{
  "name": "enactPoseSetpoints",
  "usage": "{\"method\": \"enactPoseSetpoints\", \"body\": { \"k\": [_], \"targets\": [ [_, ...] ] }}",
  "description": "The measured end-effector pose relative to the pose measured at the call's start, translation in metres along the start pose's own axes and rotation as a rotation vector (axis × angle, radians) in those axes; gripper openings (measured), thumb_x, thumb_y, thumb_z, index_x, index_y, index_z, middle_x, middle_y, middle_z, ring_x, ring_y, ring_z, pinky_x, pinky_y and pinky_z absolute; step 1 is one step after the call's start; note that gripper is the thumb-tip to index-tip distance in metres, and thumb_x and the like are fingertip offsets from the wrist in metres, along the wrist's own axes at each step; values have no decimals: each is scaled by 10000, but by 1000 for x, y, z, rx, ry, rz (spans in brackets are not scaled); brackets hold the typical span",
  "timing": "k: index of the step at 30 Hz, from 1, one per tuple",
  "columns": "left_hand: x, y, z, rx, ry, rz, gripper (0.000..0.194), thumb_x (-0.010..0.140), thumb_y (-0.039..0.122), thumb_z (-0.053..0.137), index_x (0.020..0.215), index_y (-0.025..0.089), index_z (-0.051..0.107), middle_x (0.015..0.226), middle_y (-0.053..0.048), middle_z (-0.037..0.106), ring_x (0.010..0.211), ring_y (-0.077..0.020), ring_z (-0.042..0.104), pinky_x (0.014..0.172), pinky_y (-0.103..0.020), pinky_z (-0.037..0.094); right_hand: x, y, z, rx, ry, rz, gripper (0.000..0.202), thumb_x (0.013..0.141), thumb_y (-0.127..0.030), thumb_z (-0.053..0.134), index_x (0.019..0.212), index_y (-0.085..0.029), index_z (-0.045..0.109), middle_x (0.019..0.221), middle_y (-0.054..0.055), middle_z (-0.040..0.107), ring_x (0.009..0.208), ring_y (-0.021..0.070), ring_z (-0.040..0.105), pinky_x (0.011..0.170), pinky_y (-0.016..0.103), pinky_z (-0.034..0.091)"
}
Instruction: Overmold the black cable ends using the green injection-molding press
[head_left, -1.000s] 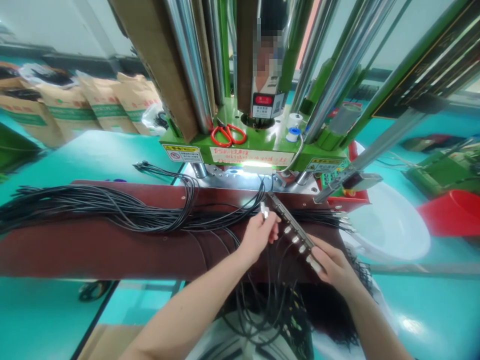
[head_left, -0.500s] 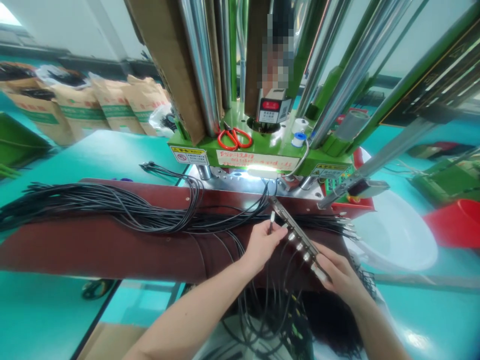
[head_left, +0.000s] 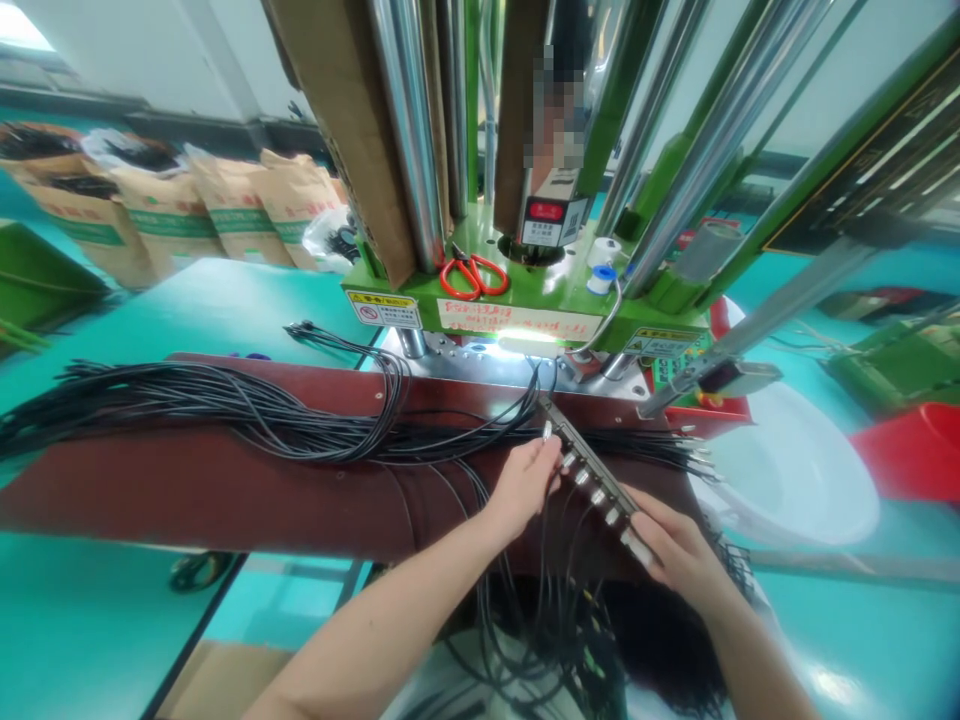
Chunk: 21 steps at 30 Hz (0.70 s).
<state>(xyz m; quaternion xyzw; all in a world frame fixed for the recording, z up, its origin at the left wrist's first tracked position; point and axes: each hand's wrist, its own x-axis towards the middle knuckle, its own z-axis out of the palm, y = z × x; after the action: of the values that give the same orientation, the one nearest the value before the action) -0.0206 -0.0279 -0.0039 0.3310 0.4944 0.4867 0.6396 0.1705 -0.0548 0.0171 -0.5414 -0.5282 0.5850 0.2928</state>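
Observation:
A narrow metal bar [head_left: 592,460] slants over the dark red board [head_left: 285,505], with several silver cable connectors [head_left: 598,496] seated along its near side. Its lower right end is gripped by my right hand [head_left: 675,545]. Near the upper left end, my left hand [head_left: 525,482] pinches a cable with a silver connector [head_left: 547,430], which is at the bar's edge. Black cables hang below the bar toward my lap. A thick bundle of black cables [head_left: 300,425] lies along the board behind my hands.
Ahead stands a green press [head_left: 480,315] with steel columns, a lit work area, red-handled scissors [head_left: 474,275] and a blue-and-white tape roll [head_left: 601,279] on it. A white basin [head_left: 810,480] and red container [head_left: 911,450] are at right. Paper sacks [head_left: 169,215] stand back left.
My left hand has brought the connector from just off the bar up against its edge near the upper end. The right hand keeps its hold. The view has shifted slightly.

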Motion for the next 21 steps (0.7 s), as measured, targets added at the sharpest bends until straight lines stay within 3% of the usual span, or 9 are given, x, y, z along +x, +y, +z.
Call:
{"method": "enactPoseSetpoints", "body": {
  "k": [4,13,15,17,19,21],
  "targets": [
    [-3,4,-4,-17,-189,-19,446,768,551,436,531,192,318,366,89,315,266,-25,221,287,-175,132,-2,-1,1,111,10,-8,507,774,-447,557,1174,-135,548,460,-44,402,371,48,256,342,175,126],
    [-5,12,-8,-114,-325,-153,483,718,552,511,506,194,265,348,105,251,253,-10,181,296,-165,97,1,-1,-5,65,-78,44,547,777,-477,536,1221,-160,508,558,-6,488,401,47,266,361,173,133],
    [-5,13,-11,-113,-344,-154,487,720,556,510,509,195,262,348,107,244,253,-8,176,298,-165,98,2,0,-7,10,-99,35,520,804,-469,501,1237,-181,495,617,14,541,410,58,322,356,174,188],
    [-5,13,-13,-95,-352,-135,490,724,561,505,507,193,266,346,105,253,249,-7,180,297,-167,101,3,0,-10,-96,-120,-44,483,819,-448,486,1227,-191,513,728,44,604,511,108,470,407,198,335],
    [-5,13,-15,-75,-343,-112,490,727,559,506,502,191,273,338,102,261,245,-10,187,295,-169,103,3,0,-12,-223,-146,-162,450,831,-416,476,1218,-192,526,880,63,636,727,177,567,576,247,455],
    [-5,11,-17,-70,-340,-106,486,729,548,513,500,190,278,332,101,259,245,-12,192,296,-170,104,4,0,-13,-331,-181,-248,434,851,-384,447,1233,-189,510,1004,67,628,882,212,564,726,282,468]
  ]
}}
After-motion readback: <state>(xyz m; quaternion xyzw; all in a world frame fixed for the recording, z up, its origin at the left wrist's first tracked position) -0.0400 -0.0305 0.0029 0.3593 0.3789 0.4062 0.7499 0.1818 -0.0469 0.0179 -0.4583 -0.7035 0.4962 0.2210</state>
